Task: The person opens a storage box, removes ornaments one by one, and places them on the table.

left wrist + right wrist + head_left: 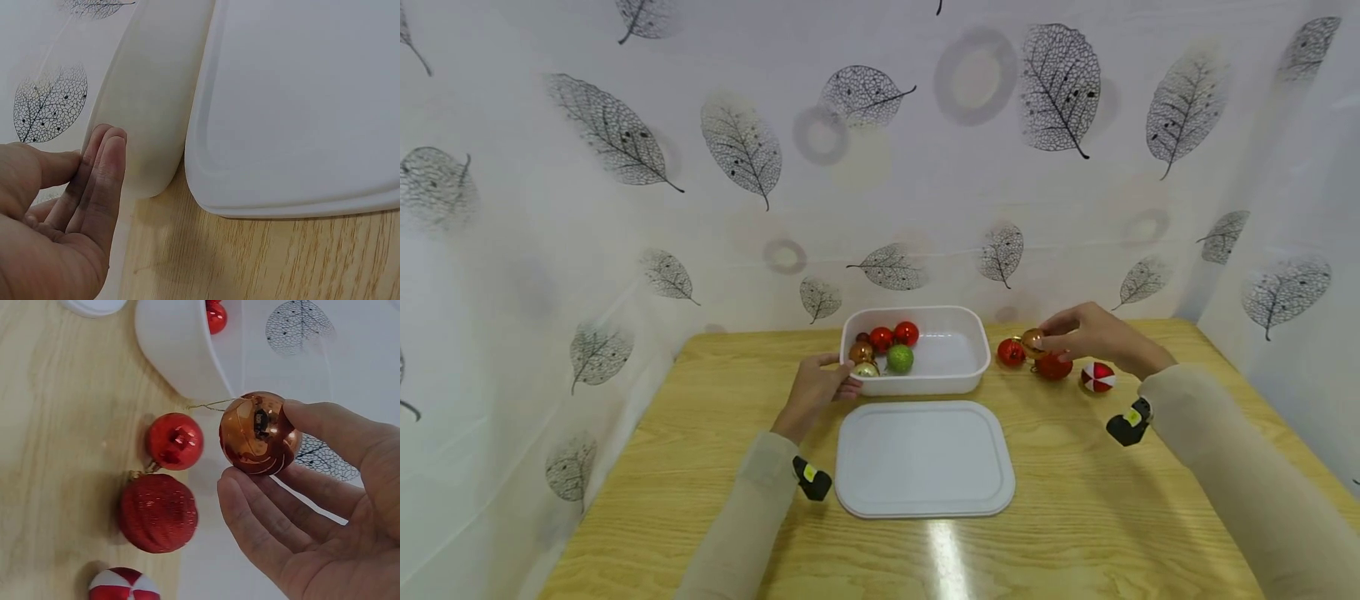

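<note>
My right hand (1093, 340) pinches a shiny copper Christmas ball (257, 434) between thumb and fingertips, its gold string loop trailing toward the box. The ball is held above a shiny red ball (176, 442) and a textured red ball (159, 514) on the table. At the left end of a white plastic box (925, 384), my left hand (812, 390) grips the rim, thumb on top and fingers against the outer wall. Inside the box, at its left side, sit a green ball (899, 359), red balls (907, 333), a copper ball (861, 352) and a pale gold one (867, 369).
A flat white lid (925, 458) lies on the wooden table (700, 500) just in front of the box. Right of the red balls is a red-and-white ball (1098, 377). A leaf-patterned curtain (880, 192) hangs behind the table and along both sides.
</note>
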`<state>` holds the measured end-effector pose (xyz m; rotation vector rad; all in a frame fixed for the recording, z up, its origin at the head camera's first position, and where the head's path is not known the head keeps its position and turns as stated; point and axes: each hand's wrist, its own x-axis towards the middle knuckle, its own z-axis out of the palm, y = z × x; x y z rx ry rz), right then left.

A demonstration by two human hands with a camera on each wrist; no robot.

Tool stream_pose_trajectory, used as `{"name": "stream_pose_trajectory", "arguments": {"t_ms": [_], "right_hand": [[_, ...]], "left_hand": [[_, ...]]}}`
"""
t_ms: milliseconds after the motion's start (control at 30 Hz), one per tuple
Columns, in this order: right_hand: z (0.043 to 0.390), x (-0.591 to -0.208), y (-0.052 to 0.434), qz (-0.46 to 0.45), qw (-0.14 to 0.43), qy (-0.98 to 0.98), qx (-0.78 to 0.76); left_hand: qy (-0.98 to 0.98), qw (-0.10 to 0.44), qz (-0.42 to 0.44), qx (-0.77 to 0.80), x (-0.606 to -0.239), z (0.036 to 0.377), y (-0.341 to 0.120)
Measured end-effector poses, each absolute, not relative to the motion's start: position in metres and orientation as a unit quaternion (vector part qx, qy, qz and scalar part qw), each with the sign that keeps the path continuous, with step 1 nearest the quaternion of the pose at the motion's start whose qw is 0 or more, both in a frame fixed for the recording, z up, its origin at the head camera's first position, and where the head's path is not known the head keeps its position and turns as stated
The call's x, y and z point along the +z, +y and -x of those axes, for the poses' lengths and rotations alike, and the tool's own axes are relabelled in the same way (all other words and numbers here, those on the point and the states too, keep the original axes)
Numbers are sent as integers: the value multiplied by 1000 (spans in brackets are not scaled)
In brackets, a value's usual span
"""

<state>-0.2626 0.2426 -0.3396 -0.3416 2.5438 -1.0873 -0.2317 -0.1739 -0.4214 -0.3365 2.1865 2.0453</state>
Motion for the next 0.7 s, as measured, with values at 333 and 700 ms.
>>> {"name": "stream_pose_trajectory", "arguments": {"t_ms": [333,700], "right_hand": [[252,-366,243,112,191,889,-400],[245,-393,239,138,187,878,-418]], "left_hand": [[727,63,114,674,-423,232,-175],[729,63,114,672,-423,232,-175]]}}
